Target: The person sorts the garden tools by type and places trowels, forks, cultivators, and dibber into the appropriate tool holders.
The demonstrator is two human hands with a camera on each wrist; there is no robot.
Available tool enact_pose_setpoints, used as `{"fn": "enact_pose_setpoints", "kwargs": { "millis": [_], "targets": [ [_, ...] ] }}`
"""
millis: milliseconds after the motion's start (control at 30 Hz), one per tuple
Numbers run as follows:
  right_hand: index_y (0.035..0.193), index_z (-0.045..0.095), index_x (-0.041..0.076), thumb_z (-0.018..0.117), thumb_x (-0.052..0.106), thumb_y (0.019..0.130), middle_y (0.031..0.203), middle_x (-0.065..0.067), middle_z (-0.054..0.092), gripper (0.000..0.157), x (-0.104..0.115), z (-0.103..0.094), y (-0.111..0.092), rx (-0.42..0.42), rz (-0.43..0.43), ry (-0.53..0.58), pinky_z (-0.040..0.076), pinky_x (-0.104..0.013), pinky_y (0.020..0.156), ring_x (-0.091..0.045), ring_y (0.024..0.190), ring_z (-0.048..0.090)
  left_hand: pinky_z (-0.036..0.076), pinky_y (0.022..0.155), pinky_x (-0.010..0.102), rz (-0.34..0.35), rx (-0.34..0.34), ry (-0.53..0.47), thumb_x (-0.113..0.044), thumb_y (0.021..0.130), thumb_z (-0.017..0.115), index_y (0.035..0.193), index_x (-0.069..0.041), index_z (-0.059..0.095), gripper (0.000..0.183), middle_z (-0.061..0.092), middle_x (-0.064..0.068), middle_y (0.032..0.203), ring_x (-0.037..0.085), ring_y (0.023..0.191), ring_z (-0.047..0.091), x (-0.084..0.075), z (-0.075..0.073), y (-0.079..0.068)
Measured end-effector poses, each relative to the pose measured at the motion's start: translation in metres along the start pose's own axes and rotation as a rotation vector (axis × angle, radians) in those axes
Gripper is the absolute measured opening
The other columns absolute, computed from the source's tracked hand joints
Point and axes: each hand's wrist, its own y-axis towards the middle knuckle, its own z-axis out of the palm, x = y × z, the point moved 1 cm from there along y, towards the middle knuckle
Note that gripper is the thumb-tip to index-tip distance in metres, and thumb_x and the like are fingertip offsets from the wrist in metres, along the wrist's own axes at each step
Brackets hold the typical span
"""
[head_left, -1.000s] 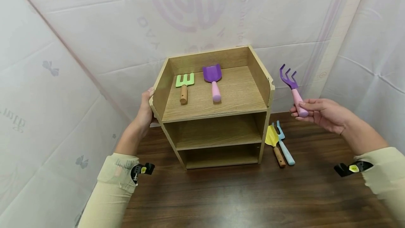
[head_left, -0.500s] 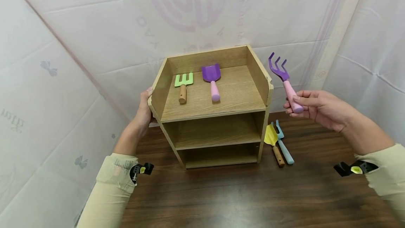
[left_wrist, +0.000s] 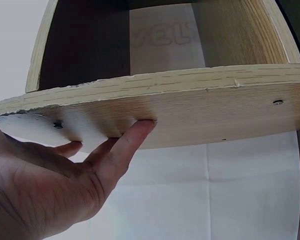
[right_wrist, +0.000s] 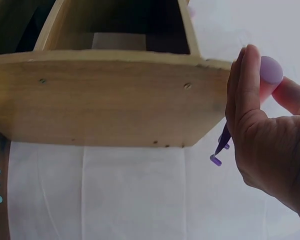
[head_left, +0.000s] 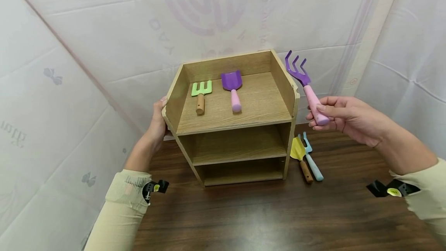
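Note:
My right hand (head_left: pixel 352 121) pinches the pink handle of a purple three-tined hand rake (head_left: pixel 312 100) between thumb and fingers. The rake is in the air by the shelf's right side panel, tines up and leaning left. In the right wrist view the handle's end (right_wrist: pixel 271 70) shows beyond the fingers. My left hand (head_left: pixel 156 125) touches the left side of the wooden shelf (head_left: pixel 268 107); in the left wrist view its fingertips (left_wrist: pixel 146 125) press the outer panel, thumb unclear. On the shelf's top lie a green fork (head_left: pixel 201 96) with a wooden handle and a purple shovel (head_left: pixel 233 88) with a pink handle.
Right of the shelf, a yellow trowel (head_left: pixel 302 158) with a wooden handle lies beside a light blue fork (head_left: pixel 312 160) on the dark wooden table (head_left: pixel 244 212). White printed sheeting (head_left: pixel 223 14) hangs behind and on both sides. Two lower compartments face forward.
My right hand has carried the rake leftward and up, closer to the shelf's right side. The left hand stays against the shelf, and the other tools lie as before.

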Motion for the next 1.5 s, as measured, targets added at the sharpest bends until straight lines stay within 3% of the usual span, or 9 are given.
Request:
{"fn": "enact_pose_setpoints", "kwargs": {
  "millis": [233, 867, 1200, 1500],
  "targets": [
    [0.131, 0.056, -0.004, 0.036, 0.000, 0.113, 0.118, -0.016, 0.077, 0.027, 0.008, 0.014, 0.002, 0.036, -0.032, 0.016, 0.065, -0.036, 0.093, -0.022, 0.102, 0.080, 0.053, 0.072, 0.043, 0.005, 0.005, -0.015, -0.069, 0.100, 0.012, 0.159, -0.030, 0.028, 0.073, 0.047, 0.015, 0.122, 0.028, 0.096, 0.057, 0.001, -0.001, 0.000],
    [0.129, 0.057, -0.004, 0.038, 0.003, 0.114, 0.115, -0.014, 0.077, 0.024, 0.010, 0.031, 0.003, 0.005, -0.034, 0.003, 0.066, -0.033, 0.088, -0.021, 0.099, 0.081, 0.053, 0.073, 0.040, -0.015, -0.011, 0.003, -0.072, 0.098, 0.010, 0.156, -0.027, 0.030, 0.075, 0.049, 0.013, 0.118, 0.024, 0.091, 0.059, 0.005, -0.004, -0.002],
    [0.130, 0.055, -0.004, 0.037, 0.003, 0.114, 0.116, -0.013, 0.075, 0.025, 0.015, 0.039, 0.003, 0.039, -0.053, -0.006, 0.066, -0.033, 0.089, -0.020, 0.100, 0.080, 0.053, 0.069, 0.042, 0.012, -0.008, 0.011, -0.070, 0.100, 0.011, 0.160, -0.032, 0.027, 0.073, 0.049, 0.015, 0.120, 0.026, 0.090, 0.060, 0.002, -0.002, 0.000],
    [0.131, 0.051, -0.008, 0.043, 0.005, 0.114, 0.113, -0.013, 0.077, 0.023, 0.012, 0.062, 0.007, 0.036, -0.027, -0.053, 0.067, -0.034, 0.087, -0.019, 0.099, 0.080, 0.052, 0.069, 0.042, 0.014, -0.002, 0.003, -0.071, 0.099, 0.012, 0.160, -0.034, 0.028, 0.073, 0.049, 0.014, 0.119, 0.027, 0.092, 0.058, 0.002, 0.001, 0.000]
  ]
}}
